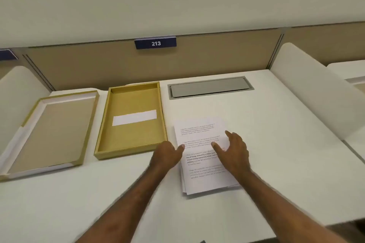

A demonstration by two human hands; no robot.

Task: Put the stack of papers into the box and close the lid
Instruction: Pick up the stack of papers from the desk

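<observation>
A stack of printed white papers point(199, 179) lies flat on the white desk, just right of an open gold box point(126, 140). Inside the box is a white strip of paper point(134, 117). The box's lid point(49, 134) lies upside down to the left of the box. My left hand point(167, 155) rests at the stack's left edge, its thumb touching the paper. My right hand point(234, 152) lies over the stack's right half with fingers spread. Neither hand has lifted the papers.
A grey cable hatch point(210, 87) is set into the desk point(98, 199) behind the papers. White curved dividers stand at the left point(17, 92) and right point(308, 92). A tan partition with a "213" sign point(155, 43) closes off the back.
</observation>
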